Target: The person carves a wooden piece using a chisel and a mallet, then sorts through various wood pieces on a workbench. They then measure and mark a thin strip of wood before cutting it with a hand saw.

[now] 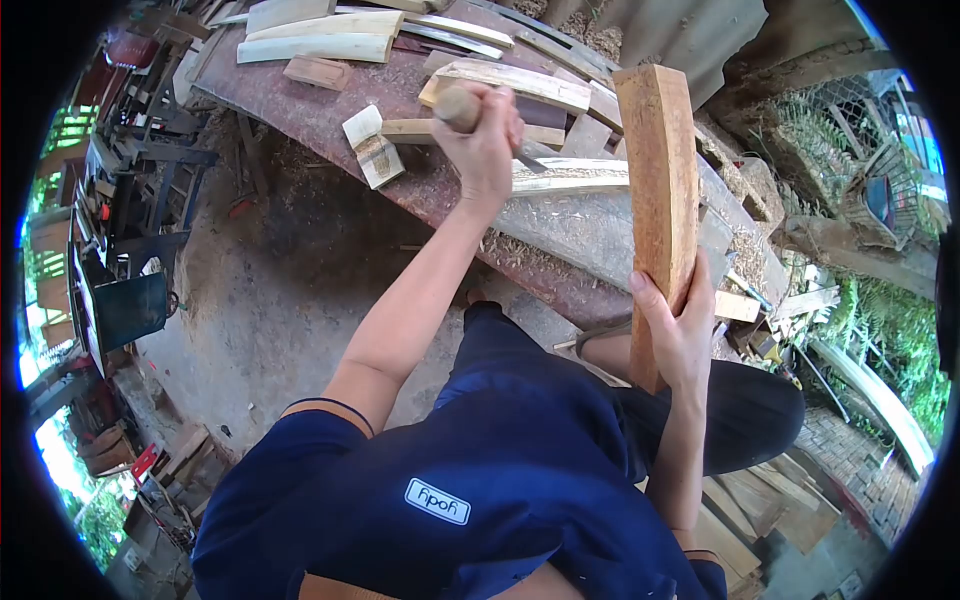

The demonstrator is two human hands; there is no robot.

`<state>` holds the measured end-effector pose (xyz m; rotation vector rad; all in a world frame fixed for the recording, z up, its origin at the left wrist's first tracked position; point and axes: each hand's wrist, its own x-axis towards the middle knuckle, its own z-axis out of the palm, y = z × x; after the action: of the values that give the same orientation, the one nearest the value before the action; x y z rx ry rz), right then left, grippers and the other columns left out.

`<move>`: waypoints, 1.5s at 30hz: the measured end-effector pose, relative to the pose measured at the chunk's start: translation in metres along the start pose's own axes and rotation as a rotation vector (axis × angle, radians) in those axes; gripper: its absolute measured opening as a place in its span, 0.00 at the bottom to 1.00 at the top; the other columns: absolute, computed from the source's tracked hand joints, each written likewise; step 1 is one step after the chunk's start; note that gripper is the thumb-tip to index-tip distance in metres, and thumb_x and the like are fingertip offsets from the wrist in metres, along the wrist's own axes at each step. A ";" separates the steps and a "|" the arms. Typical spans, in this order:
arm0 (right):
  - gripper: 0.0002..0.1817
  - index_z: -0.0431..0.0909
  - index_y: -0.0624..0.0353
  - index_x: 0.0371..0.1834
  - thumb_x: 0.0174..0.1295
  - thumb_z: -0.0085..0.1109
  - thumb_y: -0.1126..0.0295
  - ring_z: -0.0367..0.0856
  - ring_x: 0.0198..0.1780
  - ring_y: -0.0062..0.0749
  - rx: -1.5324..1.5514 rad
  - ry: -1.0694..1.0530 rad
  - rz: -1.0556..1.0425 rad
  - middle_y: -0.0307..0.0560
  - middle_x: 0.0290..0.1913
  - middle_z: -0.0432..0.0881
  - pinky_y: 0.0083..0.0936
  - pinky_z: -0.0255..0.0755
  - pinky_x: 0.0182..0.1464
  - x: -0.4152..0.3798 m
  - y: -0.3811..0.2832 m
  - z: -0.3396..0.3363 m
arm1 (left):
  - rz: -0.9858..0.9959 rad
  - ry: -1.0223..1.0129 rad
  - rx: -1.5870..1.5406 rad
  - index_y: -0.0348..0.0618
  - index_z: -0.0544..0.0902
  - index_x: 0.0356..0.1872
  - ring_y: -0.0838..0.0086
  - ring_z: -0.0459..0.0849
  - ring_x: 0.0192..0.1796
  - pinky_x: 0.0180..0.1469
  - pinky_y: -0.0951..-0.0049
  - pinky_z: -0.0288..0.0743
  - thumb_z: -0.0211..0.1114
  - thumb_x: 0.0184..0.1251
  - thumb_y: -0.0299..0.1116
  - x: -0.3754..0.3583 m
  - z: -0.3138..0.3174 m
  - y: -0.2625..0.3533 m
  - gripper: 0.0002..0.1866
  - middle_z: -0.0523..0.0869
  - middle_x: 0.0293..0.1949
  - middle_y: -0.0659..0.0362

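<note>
My left hand (480, 150) is closed round the round wooden handle (458, 107) of a tool. Its dark, pointed metal end (530, 162) sticks out on the right side of the fist, over the workbench (390, 85). The fingers of my right hand (680, 315) wrap round the lower part of a long reddish-brown wooden piece (655, 170), thumb on its left side. That piece stands lengthwise in view, its lower end near my leg. Between the hands, a pale wood strip (575, 178) with shavings on it lies on the bench.
A small notched wood block (373, 147) lies near the bench edge. Pale boards (320, 35) are at the back left. A dark metal machine (130, 310) stands on the left, and loose planks (770, 500) lie on the floor at the lower right.
</note>
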<state>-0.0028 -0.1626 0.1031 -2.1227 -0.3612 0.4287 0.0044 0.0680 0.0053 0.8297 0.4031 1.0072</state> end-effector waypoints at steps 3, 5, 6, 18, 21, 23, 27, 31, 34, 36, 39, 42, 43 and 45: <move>0.26 0.69 0.65 0.47 0.55 0.68 0.57 0.79 0.31 0.33 0.006 -0.028 0.022 0.54 0.30 0.81 0.32 0.74 0.37 -0.001 -0.001 0.000 | 0.009 -0.111 0.136 0.42 0.69 0.27 0.80 0.67 0.15 0.19 0.76 0.62 0.60 0.65 0.22 -0.008 0.002 -0.006 0.09 0.69 0.15 0.63; 0.26 0.69 0.65 0.46 0.56 0.68 0.57 0.79 0.30 0.33 -0.005 -0.029 0.012 0.53 0.29 0.80 0.32 0.74 0.36 -0.001 -0.003 0.000 | 0.076 -0.193 0.301 0.41 0.69 0.27 0.81 0.68 0.16 0.19 0.78 0.62 0.60 0.64 0.22 -0.011 -0.003 -0.018 0.09 0.71 0.15 0.63; 0.26 0.69 0.65 0.46 0.56 0.68 0.56 0.79 0.29 0.33 -0.015 -0.033 0.000 0.52 0.28 0.80 0.31 0.74 0.36 -0.001 -0.004 0.000 | 0.085 -0.205 0.354 0.40 0.70 0.27 0.82 0.70 0.17 0.19 0.79 0.63 0.63 0.64 0.24 -0.012 -0.003 -0.020 0.09 0.72 0.15 0.63; 0.30 0.66 0.64 0.54 0.51 0.71 0.67 0.82 0.26 0.41 0.069 0.165 -0.348 0.52 0.31 0.80 0.32 0.75 0.32 -0.002 -0.034 0.006 | 0.372 -0.544 0.508 0.44 0.78 0.24 0.74 0.85 0.26 0.30 0.74 0.77 0.73 0.47 0.27 -0.055 0.025 -0.013 0.10 0.85 0.24 0.58; 0.32 0.68 0.64 0.53 0.51 0.72 0.59 0.83 0.27 0.54 -0.456 -0.036 -0.304 0.59 0.24 0.80 0.40 0.76 0.32 0.002 -0.026 0.007 | 0.417 -0.572 0.512 0.44 0.78 0.25 0.74 0.86 0.30 0.35 0.71 0.79 0.74 0.47 0.30 -0.061 0.017 -0.037 0.10 0.86 0.27 0.58; 0.31 0.68 0.64 0.52 0.51 0.72 0.60 0.83 0.26 0.54 -0.314 0.006 -0.328 0.58 0.25 0.80 0.39 0.76 0.32 -0.003 -0.026 0.004 | 0.338 -0.529 0.504 0.45 0.80 0.27 0.68 0.86 0.30 0.35 0.68 0.78 0.74 0.44 0.31 -0.067 0.016 -0.035 0.11 0.85 0.27 0.58; 0.29 0.67 0.65 0.51 0.52 0.71 0.61 0.84 0.27 0.52 -0.084 0.252 -0.521 0.59 0.26 0.80 0.36 0.76 0.31 -0.007 -0.029 0.007 | 0.370 -0.681 0.544 0.46 0.84 0.32 0.57 0.83 0.27 0.30 0.66 0.74 0.75 0.36 0.31 -0.063 0.014 -0.027 0.16 0.83 0.24 0.55; 0.27 0.66 0.65 0.50 0.54 0.70 0.64 0.84 0.24 0.44 -0.417 0.051 -0.366 0.55 0.24 0.81 0.33 0.75 0.29 -0.002 -0.024 0.008 | 0.426 -0.561 0.483 0.43 0.83 0.29 0.62 0.82 0.25 0.30 0.68 0.75 0.74 0.42 0.29 -0.058 0.020 -0.028 0.11 0.82 0.23 0.54; 0.27 0.68 0.65 0.49 0.55 0.70 0.61 0.83 0.25 0.39 -0.138 0.039 -0.144 0.53 0.25 0.81 0.33 0.74 0.31 -0.008 -0.020 0.009 | 0.262 -0.414 0.433 0.41 0.81 0.26 0.77 0.81 0.25 0.30 0.73 0.74 0.71 0.51 0.27 -0.043 0.015 -0.020 0.06 0.82 0.22 0.58; 0.26 0.68 0.65 0.49 0.56 0.69 0.61 0.82 0.27 0.36 -0.076 0.072 -0.110 0.52 0.27 0.80 0.32 0.74 0.32 -0.006 -0.017 0.006 | 0.157 -0.220 0.357 0.40 0.77 0.24 0.83 0.76 0.22 0.25 0.78 0.70 0.66 0.59 0.24 -0.018 0.011 -0.016 0.07 0.79 0.20 0.63; 0.25 0.68 0.66 0.49 0.57 0.69 0.62 0.78 0.32 0.28 0.028 0.096 -0.067 0.48 0.32 0.79 0.28 0.73 0.37 -0.003 -0.010 0.003 | 0.088 -0.108 0.256 0.40 0.74 0.22 0.85 0.72 0.18 0.19 0.80 0.65 0.63 0.64 0.24 0.002 0.009 -0.010 0.10 0.76 0.18 0.65; 0.24 0.68 0.65 0.49 0.59 0.68 0.62 0.77 0.35 0.26 0.097 0.109 -0.056 0.46 0.35 0.77 0.26 0.73 0.38 -0.003 -0.003 0.001 | 0.089 -0.140 0.265 0.41 0.74 0.23 0.85 0.72 0.17 0.19 0.81 0.64 0.63 0.64 0.25 -0.003 0.018 -0.006 0.10 0.75 0.17 0.65; 0.24 0.68 0.65 0.49 0.59 0.68 0.62 0.77 0.35 0.26 0.096 0.109 -0.055 0.46 0.35 0.77 0.26 0.73 0.38 -0.003 -0.004 0.000 | 0.085 -0.180 0.257 0.41 0.74 0.23 0.84 0.72 0.17 0.19 0.81 0.64 0.63 0.64 0.25 -0.006 0.023 -0.008 0.10 0.75 0.18 0.65; 0.23 0.69 0.65 0.48 0.59 0.68 0.62 0.76 0.36 0.26 0.088 0.085 -0.004 0.47 0.36 0.77 0.26 0.73 0.40 -0.004 -0.007 -0.001 | 0.098 -0.204 0.333 0.41 0.74 0.22 0.85 0.72 0.18 0.20 0.81 0.65 0.65 0.63 0.27 -0.014 0.027 -0.013 0.11 0.76 0.18 0.65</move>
<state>-0.0064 -0.1615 0.1099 -2.0469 -0.2921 0.3450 0.0229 0.0409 0.0116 1.2511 0.3624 0.9472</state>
